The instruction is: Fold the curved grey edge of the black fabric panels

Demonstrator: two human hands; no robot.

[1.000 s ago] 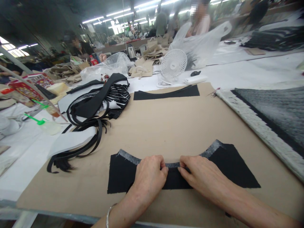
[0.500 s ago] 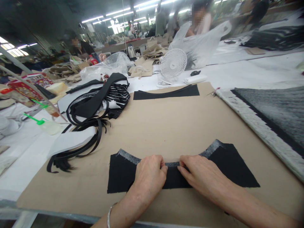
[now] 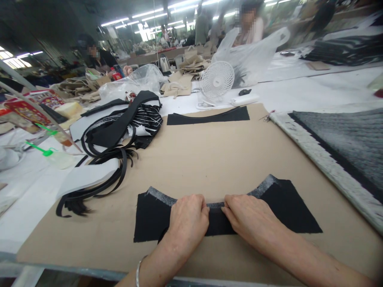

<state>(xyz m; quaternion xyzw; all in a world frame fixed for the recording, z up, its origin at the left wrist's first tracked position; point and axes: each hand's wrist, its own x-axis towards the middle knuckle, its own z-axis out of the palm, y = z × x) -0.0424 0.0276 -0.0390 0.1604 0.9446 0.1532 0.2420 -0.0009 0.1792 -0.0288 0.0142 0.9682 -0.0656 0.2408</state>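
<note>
A black fabric piece (image 3: 295,207) with a curved upper edge lies flat on the tan board (image 3: 203,159) in front of me. Its curved edge shows a grey folded strip (image 3: 163,196). Left of the middle of that edge, my left hand (image 3: 190,217) is closed, fingertips pinching the fold. Just to the right, my right hand (image 3: 247,213) pinches the same edge, with a short stretch of grey strip visible between the two. My fingers partly cover the fold.
Farther back on the board rests another black curved piece (image 3: 209,116). Black straps and striped fabric (image 3: 119,127) are heaped at the left. A white fan (image 3: 217,81) stands behind. Grey ribbed material (image 3: 350,147) lies at the right. A person (image 3: 100,56) is in the background.
Both hands keep their pinch on the curved edge, and their fingertips have tightened slightly. The whole view has shifted a little; the fabric piece stays in place.
</note>
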